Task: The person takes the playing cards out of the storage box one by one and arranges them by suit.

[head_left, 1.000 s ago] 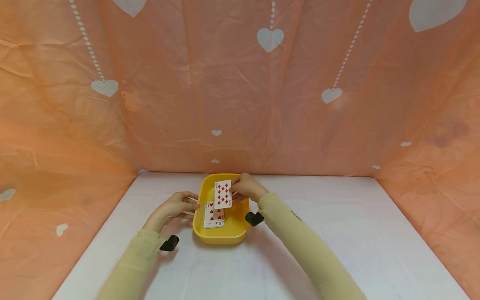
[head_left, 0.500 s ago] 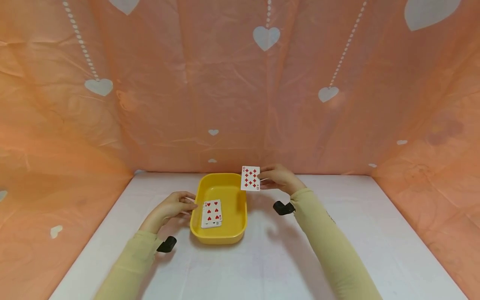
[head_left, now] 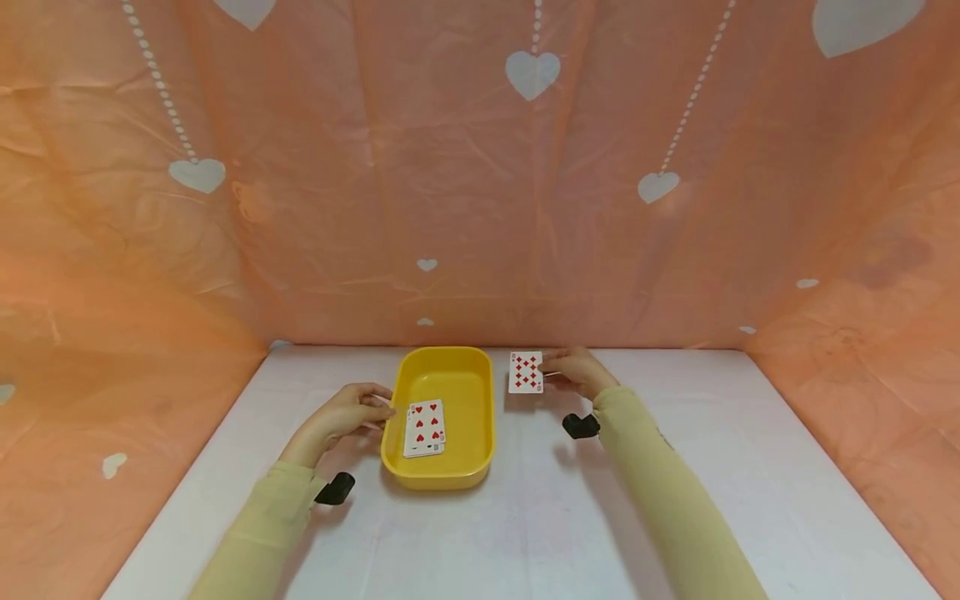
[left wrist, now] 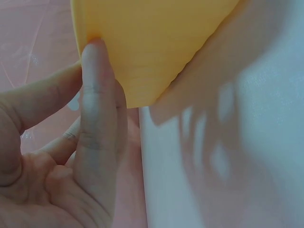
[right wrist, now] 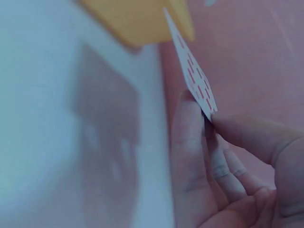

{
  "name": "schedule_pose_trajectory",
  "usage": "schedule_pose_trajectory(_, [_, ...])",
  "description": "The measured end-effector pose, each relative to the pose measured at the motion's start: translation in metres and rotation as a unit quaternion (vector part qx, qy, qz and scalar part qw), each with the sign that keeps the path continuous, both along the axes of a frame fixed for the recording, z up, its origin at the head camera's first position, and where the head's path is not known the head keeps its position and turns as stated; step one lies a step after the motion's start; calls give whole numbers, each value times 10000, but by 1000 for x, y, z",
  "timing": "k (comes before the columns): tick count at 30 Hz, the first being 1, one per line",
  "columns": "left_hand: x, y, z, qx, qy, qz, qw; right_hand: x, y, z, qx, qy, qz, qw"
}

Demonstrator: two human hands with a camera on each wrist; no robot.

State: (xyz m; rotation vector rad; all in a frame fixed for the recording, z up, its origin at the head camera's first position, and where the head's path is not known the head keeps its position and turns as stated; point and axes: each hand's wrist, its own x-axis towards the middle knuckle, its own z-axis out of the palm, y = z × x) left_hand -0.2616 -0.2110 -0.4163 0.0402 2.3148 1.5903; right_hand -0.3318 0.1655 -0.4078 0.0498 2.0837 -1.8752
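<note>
**Diamond card lifted clear of yellow tray**

Change: diamond card [head_left: 526, 372], over the tray a second ago, now outside it, carried off toward 3 o'clock and hanging just above the white table [head_left: 675, 467]. Pinched at its right edge by the right hand [head_left: 576, 372]; in the right-wrist view, card [right wrist: 192, 73] clamped between thumb and fingers [right wrist: 190, 142], tilted edge-on. Judged: removal from the tray done, card not yet set down.

Left hand [head_left: 347, 414]: at 9 o'clock of the yellow tray [head_left: 472, 467], fingers nearly straight against the outer wall; in the left-wrist view, fingertip [left wrist: 95, 61] touching the tray wall [left wrist: 152, 38], nothing gripped. Steadying, by the look of it.

Card in hand: white face, red diamond pips in columns, small corner index; exact rank too small to confirm. Flat, unbent.

Tray: rounded rectangular, shallow. Inside, a small stack of cards [head_left: 424, 427] at the left near side, top card showing red hearts, lower cards peeking out at the bottom edge.

Surround: orange cloth [head_left: 375, 208] with white hearts.
</note>
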Motion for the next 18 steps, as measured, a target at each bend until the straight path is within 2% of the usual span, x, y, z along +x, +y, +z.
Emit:
schedule_pose_trajectory(12, [-1, -1, -2, 88, -23, 49, 9999, -10, -9, -31, 162, 65, -392, 9991])
schedule_pose_trajectory(18, [0, -2, -3, 122, 0, 29, 9999, -11, -14, -38, 24, -194, -628, 9978])
